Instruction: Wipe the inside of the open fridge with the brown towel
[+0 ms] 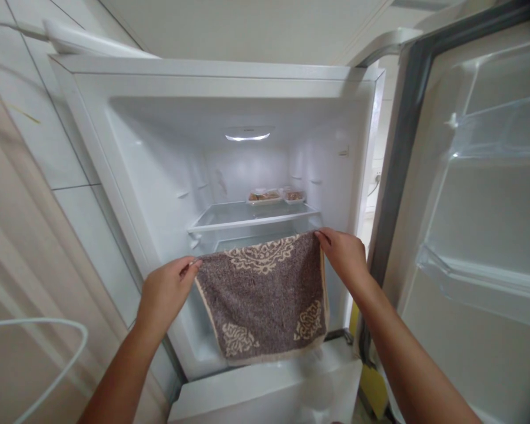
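Before smooth fridge (pixel 128 147) — left hand (pixel 165 291), right hand (pixel 344 256) pinch nubby rectangular towel (pixel 265 300).

Both hands (pixel 165 291) (pixel 344 256) hold towel (pixel 262 294) before open fridge (pixel 150 176).

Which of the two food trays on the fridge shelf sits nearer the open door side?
The right-hand tray, at the shelf's back right corner; the other tray lies left of it, nearer the middle.

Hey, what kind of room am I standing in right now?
Most likely a home kitchen. An open fridge with food trays on its shelf stands beside a tiled wall, and your left hand and right hand hold a patterned towel.
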A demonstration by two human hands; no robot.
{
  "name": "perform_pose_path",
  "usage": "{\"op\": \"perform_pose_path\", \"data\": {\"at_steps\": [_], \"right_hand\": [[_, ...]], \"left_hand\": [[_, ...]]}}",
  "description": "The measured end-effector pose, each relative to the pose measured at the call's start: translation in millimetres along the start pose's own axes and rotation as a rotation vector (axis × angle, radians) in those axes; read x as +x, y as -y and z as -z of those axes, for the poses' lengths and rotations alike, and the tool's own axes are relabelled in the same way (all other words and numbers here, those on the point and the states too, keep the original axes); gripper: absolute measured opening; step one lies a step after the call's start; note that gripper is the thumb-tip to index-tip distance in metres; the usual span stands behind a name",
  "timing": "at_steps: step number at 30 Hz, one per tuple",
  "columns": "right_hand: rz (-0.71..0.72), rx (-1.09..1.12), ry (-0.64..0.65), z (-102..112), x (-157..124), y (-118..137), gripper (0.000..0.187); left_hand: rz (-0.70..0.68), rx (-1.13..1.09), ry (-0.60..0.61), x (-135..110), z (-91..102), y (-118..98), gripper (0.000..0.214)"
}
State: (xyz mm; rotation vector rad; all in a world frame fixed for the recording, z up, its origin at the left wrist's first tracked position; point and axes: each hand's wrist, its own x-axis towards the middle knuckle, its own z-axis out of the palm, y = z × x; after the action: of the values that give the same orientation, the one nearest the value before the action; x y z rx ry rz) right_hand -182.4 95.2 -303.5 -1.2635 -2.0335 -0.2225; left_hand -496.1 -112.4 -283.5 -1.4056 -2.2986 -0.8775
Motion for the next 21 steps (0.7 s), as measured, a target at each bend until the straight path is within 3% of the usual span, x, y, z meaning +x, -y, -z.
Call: {"op": "perform_pose_path", "data": {"at_steps": [5,10,15,21], "right_hand": [[0.023,0.016,0.009,-5,2,-1,0.034],[0.028,0.216,-0.058,-14,2,-3,0.027],[0.001,0.465,-0.111,-23,1,-8,0.025],[-0.026,0.565,-0.104,-28,2,-13,0.025]], "left_hand": [[0.041,-0.054,0.115,3,-1.0,10,0.049],[-0.038,0.04,0.115,0,-3.0,15,0.047],[-0.033,-0.081,0.106,-2,-6.4,17,0.043],[-0.016,-0.168,0.114,-2,-9.0,22,0.044]]}}
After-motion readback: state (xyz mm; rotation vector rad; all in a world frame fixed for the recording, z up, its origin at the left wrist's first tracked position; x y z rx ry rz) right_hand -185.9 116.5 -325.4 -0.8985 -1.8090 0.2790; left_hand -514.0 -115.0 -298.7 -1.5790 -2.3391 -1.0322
